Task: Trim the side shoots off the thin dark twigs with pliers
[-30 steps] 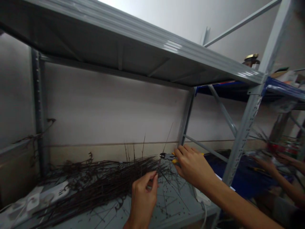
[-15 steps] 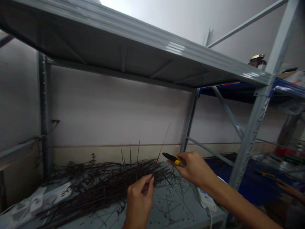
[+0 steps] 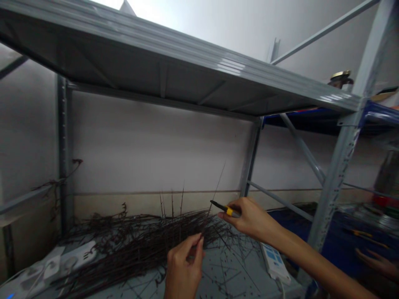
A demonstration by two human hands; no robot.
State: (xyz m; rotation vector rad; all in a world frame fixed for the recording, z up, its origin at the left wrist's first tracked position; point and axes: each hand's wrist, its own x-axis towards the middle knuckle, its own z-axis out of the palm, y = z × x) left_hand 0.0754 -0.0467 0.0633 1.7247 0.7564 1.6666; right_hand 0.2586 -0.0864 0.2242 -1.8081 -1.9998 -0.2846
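Observation:
My left hand (image 3: 184, 263) is closed in a pinch on the lower part of a thin dark twig (image 3: 219, 182), which slants up to the right. Held in my right hand (image 3: 245, 216) is a black-and-yellow pliers-like tool (image 3: 229, 210). Its dark tip points left and overlaps the twig in view; whether it touches cannot be made out. Behind and left of my left hand, a pile of dark twigs (image 3: 140, 245) lies on the grey shelf (image 3: 215, 268), with a few stems standing upright. Small cut-looking bits are scattered to the right.
White power strips (image 3: 77, 255) lie at left, and another white strip (image 3: 274, 261) with a cable at right. A metal upper shelf (image 3: 187, 54) spans overhead. Beyond the right post (image 3: 339, 166), another person's hand (image 3: 375, 261) is near a yellow-handled tool (image 3: 364, 234).
The tool's tip has shifted slightly left against the twig and now overlaps it. My left hand keeps its pinch. The view has shifted a little, and the other person's hand has moved.

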